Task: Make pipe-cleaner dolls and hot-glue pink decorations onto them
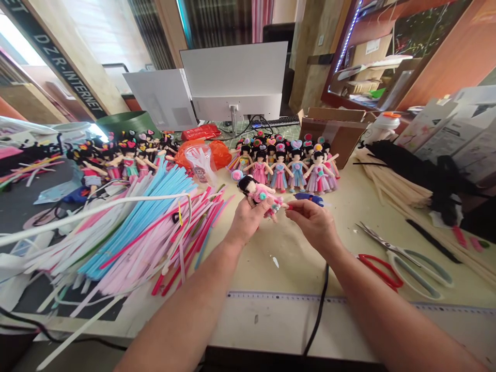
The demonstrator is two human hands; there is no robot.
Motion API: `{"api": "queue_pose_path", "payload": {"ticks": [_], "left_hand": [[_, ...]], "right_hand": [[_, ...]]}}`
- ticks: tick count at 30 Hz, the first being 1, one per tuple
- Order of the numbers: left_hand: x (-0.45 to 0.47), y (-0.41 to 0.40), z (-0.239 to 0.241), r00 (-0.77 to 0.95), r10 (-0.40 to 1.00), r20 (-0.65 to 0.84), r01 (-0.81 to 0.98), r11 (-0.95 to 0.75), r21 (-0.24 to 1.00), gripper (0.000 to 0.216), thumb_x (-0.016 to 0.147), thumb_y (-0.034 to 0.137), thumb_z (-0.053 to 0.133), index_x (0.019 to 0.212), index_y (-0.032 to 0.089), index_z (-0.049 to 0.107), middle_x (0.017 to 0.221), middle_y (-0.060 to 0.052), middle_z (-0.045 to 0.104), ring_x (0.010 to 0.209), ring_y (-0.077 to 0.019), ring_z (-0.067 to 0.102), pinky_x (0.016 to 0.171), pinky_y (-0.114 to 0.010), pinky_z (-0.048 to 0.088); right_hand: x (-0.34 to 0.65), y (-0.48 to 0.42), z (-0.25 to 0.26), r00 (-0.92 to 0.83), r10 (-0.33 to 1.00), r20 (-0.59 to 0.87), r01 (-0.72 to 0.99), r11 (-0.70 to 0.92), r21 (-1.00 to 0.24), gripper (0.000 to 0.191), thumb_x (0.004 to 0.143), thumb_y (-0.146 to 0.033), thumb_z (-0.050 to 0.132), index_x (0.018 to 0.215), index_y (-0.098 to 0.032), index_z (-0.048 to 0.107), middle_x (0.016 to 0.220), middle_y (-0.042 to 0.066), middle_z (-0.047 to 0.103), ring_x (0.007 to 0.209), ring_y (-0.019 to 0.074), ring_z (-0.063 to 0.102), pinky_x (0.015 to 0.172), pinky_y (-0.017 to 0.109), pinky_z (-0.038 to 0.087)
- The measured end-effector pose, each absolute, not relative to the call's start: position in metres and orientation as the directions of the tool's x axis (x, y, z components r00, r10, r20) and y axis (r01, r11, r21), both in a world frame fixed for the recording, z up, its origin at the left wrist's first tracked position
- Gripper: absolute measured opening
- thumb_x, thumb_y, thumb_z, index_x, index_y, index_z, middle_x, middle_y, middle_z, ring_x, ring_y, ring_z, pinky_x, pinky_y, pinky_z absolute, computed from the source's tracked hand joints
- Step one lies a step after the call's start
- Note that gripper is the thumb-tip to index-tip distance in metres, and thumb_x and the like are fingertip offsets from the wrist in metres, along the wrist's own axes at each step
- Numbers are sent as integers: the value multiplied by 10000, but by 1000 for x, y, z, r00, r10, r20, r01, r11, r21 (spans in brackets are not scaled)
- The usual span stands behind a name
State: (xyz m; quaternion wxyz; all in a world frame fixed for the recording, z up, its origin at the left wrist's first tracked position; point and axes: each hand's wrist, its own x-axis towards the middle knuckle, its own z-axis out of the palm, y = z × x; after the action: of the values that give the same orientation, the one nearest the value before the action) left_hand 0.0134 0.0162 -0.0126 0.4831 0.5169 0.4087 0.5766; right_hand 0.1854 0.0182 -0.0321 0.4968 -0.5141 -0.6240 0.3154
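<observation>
A pipe-cleaner doll (263,195) with black hair, a pink dress and a teal rosette lies tilted in my left hand (248,219), its head toward the upper left. My left thumb presses across its body, with the other fingers beneath. At the doll's lower right end, my right hand (312,222) pinches with thumb and forefinger around a small tip of it; a bit of red or pink shows there. Just behind my right hand rests a blue glue gun (309,199), partly hidden. Several finished dolls (280,168) stand in rows beyond my hands.
Bundles of coloured pipe cleaners (135,232) cover the left side. More dolls (129,157) stand behind them, near a clear plastic cup (200,164). Scissors (403,253) lie to the right. A ruler strip (279,296) runs along the front; a black cable (321,310) crosses it. A cardboard box (335,129) stands behind.
</observation>
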Motion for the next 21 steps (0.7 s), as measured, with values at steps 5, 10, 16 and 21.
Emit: {"api": "queue_pose_path", "payload": {"ticks": [5,10,16,21], "left_hand": [[16,16,-10,-4,991,131,-214,-129,968,291,693,415,760,763,159,638,687,-21,639,588,-113,533,580,-234,439],[15,15,-4,-2,997,75,-274,-73,959,334,647,410,789,820,162,647,748,-30,667,653,-139,589,607,-250,467],[13,14,-2,12,999,47,-266,-42,963,353,645,410,791,846,150,660,726,-19,651,624,-114,563,588,-229,452],[12,17,-7,12,998,55,-254,-50,966,353,665,408,781,888,154,679,720,-17,651,620,-110,550,577,-223,441]], "right_hand": [[187,20,-38,-2,957,291,336,275,-901,225,745,-401,687,866,-212,702,725,21,715,675,184,655,656,320,519],[188,23,-43,-24,958,286,254,283,-925,316,724,-426,709,952,-210,675,806,37,715,728,184,663,699,336,543],[186,20,-35,-10,960,280,283,271,-920,237,713,-403,708,833,-204,664,707,21,690,646,174,637,609,304,510],[187,18,-31,-19,962,271,351,261,-899,199,726,-398,671,795,-212,675,681,12,686,627,172,619,595,300,466]]}}
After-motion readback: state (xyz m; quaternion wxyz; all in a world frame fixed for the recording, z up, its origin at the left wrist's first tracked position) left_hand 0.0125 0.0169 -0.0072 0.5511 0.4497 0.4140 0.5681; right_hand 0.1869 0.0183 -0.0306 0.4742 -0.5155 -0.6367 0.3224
